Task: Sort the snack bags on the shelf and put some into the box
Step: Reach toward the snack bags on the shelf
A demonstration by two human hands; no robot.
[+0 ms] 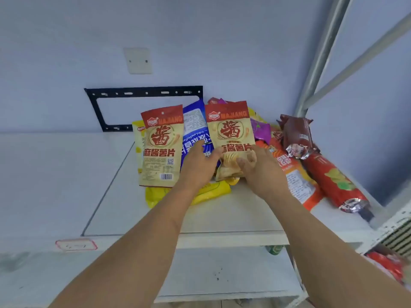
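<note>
A pile of snack bags lies on the white shelf. Two beige bags with red tops stand out: the left one lies flat on the pile, the right one is held upright. My right hand grips the lower end of that right bag, fingers curled round it. My left hand pinches the same bag's lower left edge and rests over a blue bag. Yellow bags lie underneath. No box is in view.
An orange bag, a dark red bag, a long red bag and purple bags lie at the right. A grey shelf post rises at the right. A black metal bracket hangs on the wall behind. A lower shelf shows below.
</note>
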